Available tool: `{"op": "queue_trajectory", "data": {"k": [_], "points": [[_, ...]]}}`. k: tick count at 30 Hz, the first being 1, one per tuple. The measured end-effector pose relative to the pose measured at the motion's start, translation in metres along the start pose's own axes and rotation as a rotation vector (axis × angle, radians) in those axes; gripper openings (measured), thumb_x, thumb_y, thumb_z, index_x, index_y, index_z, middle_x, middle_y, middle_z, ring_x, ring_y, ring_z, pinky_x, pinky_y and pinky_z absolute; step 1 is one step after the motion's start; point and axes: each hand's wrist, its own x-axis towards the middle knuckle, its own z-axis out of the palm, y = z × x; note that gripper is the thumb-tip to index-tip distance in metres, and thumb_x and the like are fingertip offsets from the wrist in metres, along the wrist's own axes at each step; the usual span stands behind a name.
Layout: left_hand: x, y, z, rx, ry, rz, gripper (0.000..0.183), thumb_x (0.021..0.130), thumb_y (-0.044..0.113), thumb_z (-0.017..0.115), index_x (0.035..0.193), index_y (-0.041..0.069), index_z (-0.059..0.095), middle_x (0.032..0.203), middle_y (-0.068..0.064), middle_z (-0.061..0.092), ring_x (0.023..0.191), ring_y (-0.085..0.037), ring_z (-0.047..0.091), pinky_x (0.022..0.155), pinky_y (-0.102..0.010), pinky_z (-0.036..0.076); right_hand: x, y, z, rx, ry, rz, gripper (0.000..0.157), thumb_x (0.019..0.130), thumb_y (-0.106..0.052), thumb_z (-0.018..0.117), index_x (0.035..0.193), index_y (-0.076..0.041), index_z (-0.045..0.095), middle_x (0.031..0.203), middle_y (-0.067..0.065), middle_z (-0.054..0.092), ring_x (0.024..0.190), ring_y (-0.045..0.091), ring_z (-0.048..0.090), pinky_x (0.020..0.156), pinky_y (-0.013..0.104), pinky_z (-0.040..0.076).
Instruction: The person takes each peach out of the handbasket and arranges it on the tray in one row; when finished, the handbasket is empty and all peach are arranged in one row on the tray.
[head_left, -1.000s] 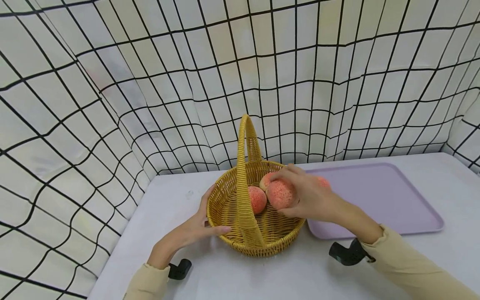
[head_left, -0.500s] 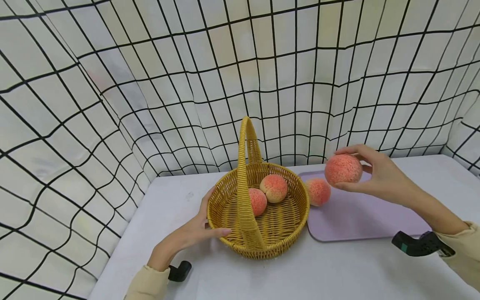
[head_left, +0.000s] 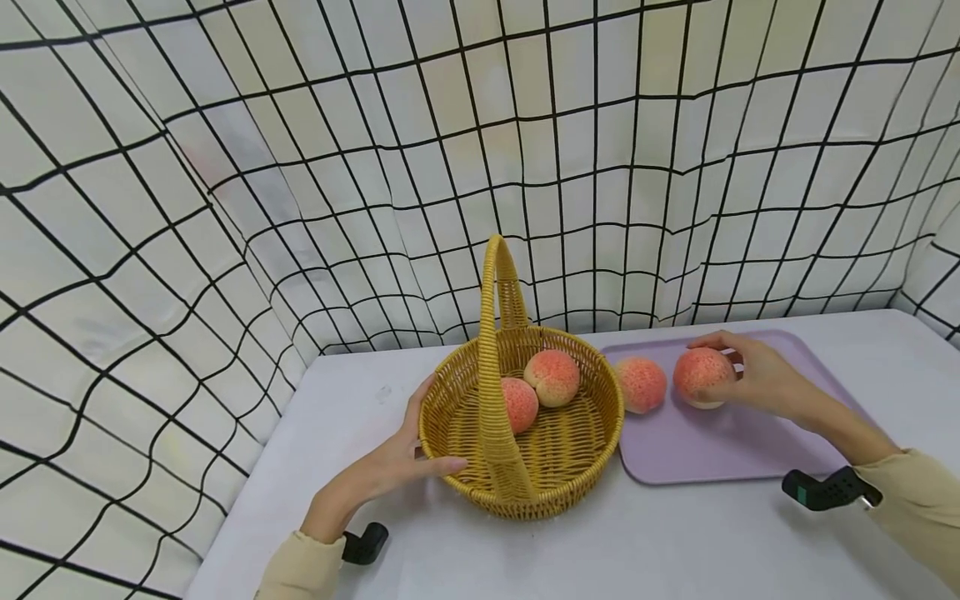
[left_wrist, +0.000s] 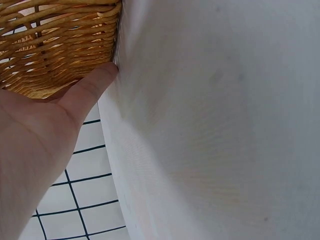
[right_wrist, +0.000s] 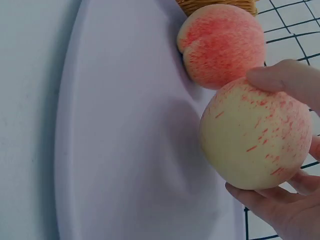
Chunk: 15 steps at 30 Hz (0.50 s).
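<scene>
My right hand (head_left: 757, 375) grips a pink-and-cream peach (head_left: 702, 377) low over the lilac tray (head_left: 742, 442), thumb and fingers on opposite sides of it. In the right wrist view the held peach (right_wrist: 252, 137) shows its pale side, and its shadow falls on the tray. Just left of it, a second peach (head_left: 640, 385) sits on the tray beside the basket. Two more peaches (head_left: 552, 377) lie inside the yellow wicker basket (head_left: 570, 483). My left hand (head_left: 397, 462) holds the basket's left side, thumb over the rim and fingers along the outer wall.
The basket's tall arched handle (head_left: 489, 333) stands up over its middle, partly covering one peach. A white-covered table (head_left: 637, 542) lies under everything. Behind and to the left rise white walls with a black grid net (head_left: 570, 167).
My right hand has carried its peach from above the basket to the right, then down close over the tray. The left hand stays at the basket's side.
</scene>
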Motion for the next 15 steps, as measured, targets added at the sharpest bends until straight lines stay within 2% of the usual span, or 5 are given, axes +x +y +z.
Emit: {"op": "queue_trajectory", "data": {"k": [6, 15], "points": [[0.000, 0.001, 0.001, 0.006, 0.000, 0.003, 0.125, 0.089, 0.041, 0.082, 0.166, 0.033, -0.016, 0.173, -0.019, 0.004, 0.156, -0.044, 0.019, 0.121, -0.065, 0.023, 0.002, 0.008, 0.004, 0.038, -0.030, -0.003, 0.064, 0.088, -0.018, 0.084, 0.143, 0.000, 0.055, 0.131, 0.021, 0.064, 0.114, 0.033, 0.059, 0.080, 0.028, 0.050], [-0.001, 0.001, 0.001, -0.004, -0.004, 0.002, 0.124, 0.089, 0.040, 0.082, 0.165, 0.034, -0.016, 0.173, -0.019, 0.005, 0.156, -0.042, 0.022, 0.121, -0.064, 0.026, 0.002, 0.013, 0.000, 0.011, -0.055, 0.025, 0.068, 0.091, -0.021, 0.083, 0.146, 0.001, 0.051, 0.139, 0.028, 0.055, 0.121, 0.045, 0.055, 0.088, 0.042, 0.049]]}}
